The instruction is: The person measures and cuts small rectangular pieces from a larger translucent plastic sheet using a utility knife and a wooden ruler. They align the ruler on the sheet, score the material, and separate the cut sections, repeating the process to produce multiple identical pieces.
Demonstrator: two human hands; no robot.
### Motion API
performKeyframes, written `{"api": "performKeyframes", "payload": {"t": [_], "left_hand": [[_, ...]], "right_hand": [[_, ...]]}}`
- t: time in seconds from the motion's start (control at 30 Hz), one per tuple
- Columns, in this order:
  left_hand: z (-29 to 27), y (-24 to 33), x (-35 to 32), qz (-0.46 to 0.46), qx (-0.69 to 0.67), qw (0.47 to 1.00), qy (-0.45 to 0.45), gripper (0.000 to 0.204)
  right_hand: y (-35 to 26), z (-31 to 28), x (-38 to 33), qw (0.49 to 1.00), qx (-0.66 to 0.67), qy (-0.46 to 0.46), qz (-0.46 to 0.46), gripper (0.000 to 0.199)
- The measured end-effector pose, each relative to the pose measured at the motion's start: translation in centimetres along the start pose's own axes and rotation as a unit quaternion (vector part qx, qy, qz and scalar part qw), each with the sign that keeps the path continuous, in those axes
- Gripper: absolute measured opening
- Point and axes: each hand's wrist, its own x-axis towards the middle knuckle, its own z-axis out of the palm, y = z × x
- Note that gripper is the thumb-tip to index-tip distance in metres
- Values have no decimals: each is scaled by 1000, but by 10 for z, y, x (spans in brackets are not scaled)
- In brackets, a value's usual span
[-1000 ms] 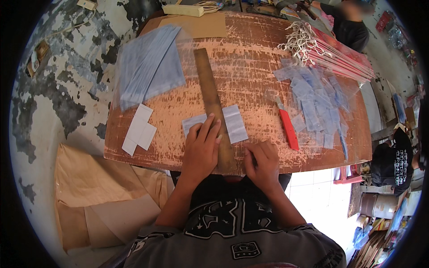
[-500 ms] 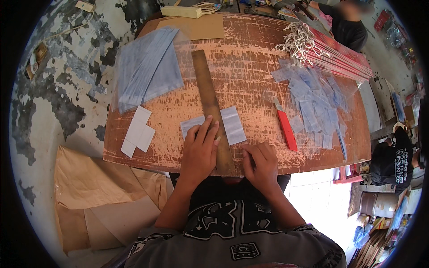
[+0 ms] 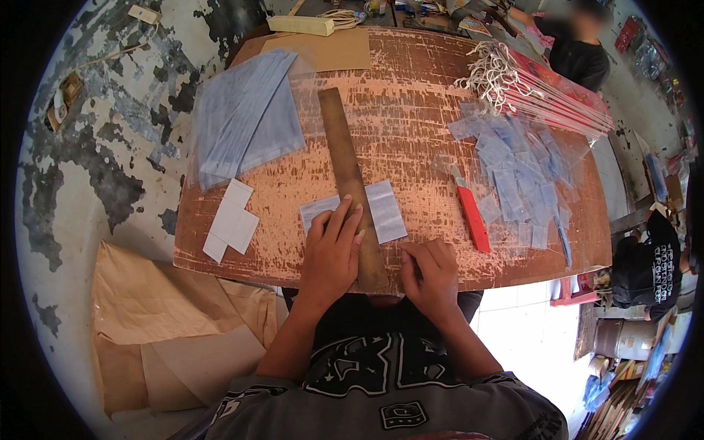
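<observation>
My left hand (image 3: 331, 246) lies over a long worn brown ruler (image 3: 345, 158), fingers stretched out and fingertips pressing on it. Beneath the ruler is a bluish clear plastic piece (image 3: 385, 211), showing on both sides of it. My right hand (image 3: 431, 273) rests at the table's near edge, just below the plastic's right corner. Its fingers are curled and the thumb is close to the index finger; whether anything small is between them is hidden. A red-handled cutter knife (image 3: 473, 218) lies to the right, its blade pointing away from me.
On the brown peeling table (image 3: 411, 95), large plastic sheets (image 3: 249, 117) lie far left, with white card pieces (image 3: 231, 220) nearer. Cut plastic pieces (image 3: 513, 165) are heaped right, before red packs with white cords (image 3: 499, 77). Brown paper (image 3: 161, 301) is at lower left. A person (image 3: 579, 48) is far right.
The whole view has shifted slightly, so the table sits a little lower. Both hands, the ruler and the plastic keep their places relative to each other.
</observation>
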Motion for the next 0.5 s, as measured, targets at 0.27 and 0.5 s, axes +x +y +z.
{"api": "performKeyframes", "payload": {"t": [0.27, 0.5], "left_hand": [[2, -3, 0, 12, 22, 1000, 7, 44], [1, -1, 0, 6, 30, 1000, -1, 46]], "right_hand": [[3, 1, -1, 1000, 8, 3, -10, 21], [0, -4, -1, 999, 19, -25, -20, 20]]}}
